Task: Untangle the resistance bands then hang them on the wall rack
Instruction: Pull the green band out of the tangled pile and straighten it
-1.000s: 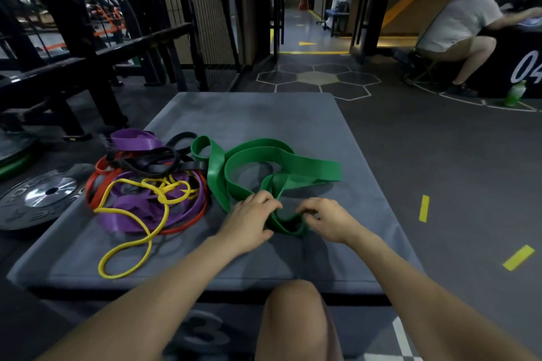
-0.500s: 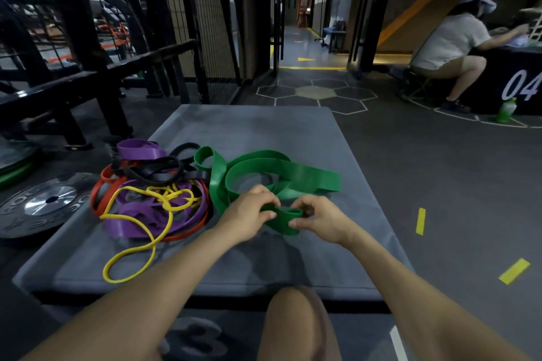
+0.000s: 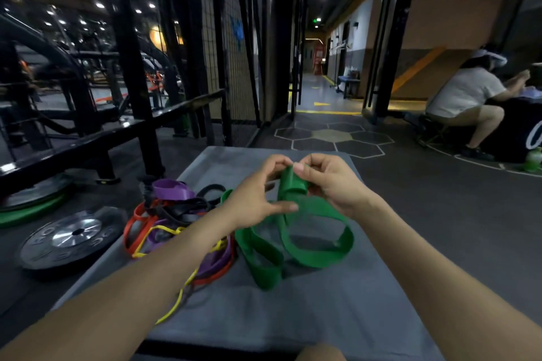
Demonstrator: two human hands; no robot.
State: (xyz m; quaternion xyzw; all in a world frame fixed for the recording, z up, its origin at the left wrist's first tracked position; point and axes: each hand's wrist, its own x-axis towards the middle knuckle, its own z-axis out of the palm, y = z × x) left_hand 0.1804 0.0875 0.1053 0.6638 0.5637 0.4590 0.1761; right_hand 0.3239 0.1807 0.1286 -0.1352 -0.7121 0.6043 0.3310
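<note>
Both the left hand (image 3: 258, 199) and right hand (image 3: 331, 184) pinch the green band (image 3: 293, 184), lifted; recommend working twists apart gently, clear of the pile (image 3: 176, 214).

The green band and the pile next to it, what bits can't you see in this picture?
- Green band, head view: its top is covered by the left hand and right hand, so any knot there is hidden.
- Band pile: the left forearm crosses its near side; which band lies under which is unclear.
- Yellow band: partly behind the forearm.
- Wall rack: cannot be picked out.
</note>
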